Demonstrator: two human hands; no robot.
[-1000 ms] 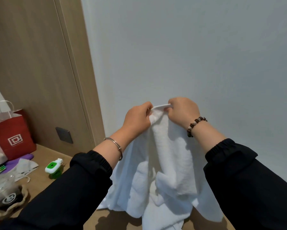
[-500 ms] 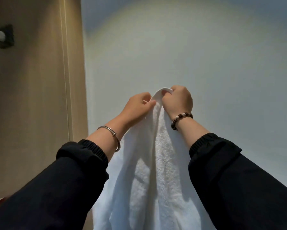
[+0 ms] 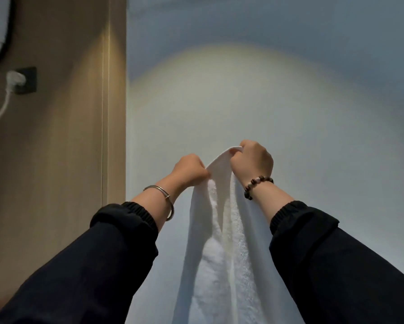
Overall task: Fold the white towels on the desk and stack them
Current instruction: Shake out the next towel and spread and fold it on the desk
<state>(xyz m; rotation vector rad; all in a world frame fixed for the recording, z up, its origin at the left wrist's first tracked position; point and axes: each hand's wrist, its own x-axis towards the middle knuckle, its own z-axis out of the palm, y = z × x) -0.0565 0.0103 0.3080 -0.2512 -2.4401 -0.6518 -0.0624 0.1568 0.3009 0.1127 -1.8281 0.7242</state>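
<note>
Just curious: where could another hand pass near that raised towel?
Right of the right hand, before the wall; also between the left hand and the wood panel. Crowded between the hands, which both grip the white towel.

I can read no text, label, brand, number or sign anywhere in my view (the white towel (image 3: pixel 229 242) and the dark wall socket (image 3: pixel 30 77) show nothing legible)

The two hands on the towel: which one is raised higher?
The right hand, above the beaded bracelet, grips the white towel at its top edge; the left hand, with the metal bangle, holds it slightly lower.
</note>
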